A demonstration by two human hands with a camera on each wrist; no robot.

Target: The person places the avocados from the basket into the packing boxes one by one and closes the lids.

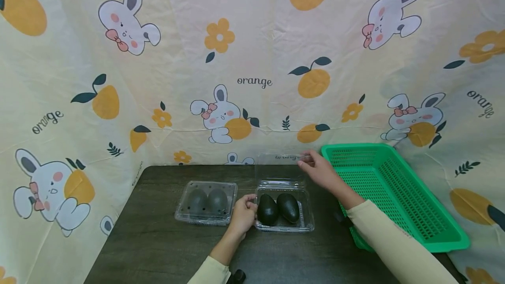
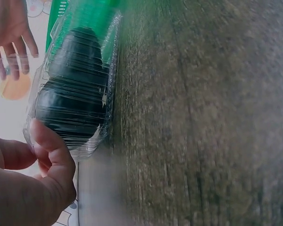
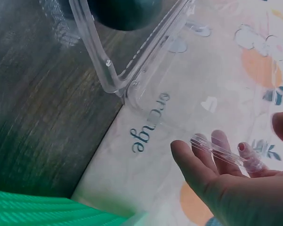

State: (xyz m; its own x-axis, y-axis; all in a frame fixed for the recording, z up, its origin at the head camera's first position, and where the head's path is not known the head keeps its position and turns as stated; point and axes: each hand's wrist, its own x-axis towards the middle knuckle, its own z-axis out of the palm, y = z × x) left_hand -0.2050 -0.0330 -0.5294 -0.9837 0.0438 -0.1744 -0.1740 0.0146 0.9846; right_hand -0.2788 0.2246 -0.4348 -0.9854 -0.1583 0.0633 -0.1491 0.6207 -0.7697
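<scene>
A clear plastic clamshell box (image 1: 309,222) stands on the dark table with its transparent lid (image 1: 280,170) raised at the back. Two dark avocados (image 1: 267,210) lie side by side in its base. At the box's left side, my left hand (image 1: 241,216) pinches the rim between thumb and fingers, as the left wrist view shows closely. My right hand (image 1: 318,170) is at the lid's upper right edge. In the right wrist view its fingers (image 3: 191,162) touch the lid's edge from behind, loosely extended, with the thumb held apart.
Left of my left hand sits a second, closed clamshell box (image 1: 205,220) with two dark avocados inside. A green plastic basket (image 1: 378,150) stands at the right, partly behind my right forearm. Behind the wooden table (image 1: 154,231) hangs a cloth (image 1: 252,47) printed with rabbits and oranges.
</scene>
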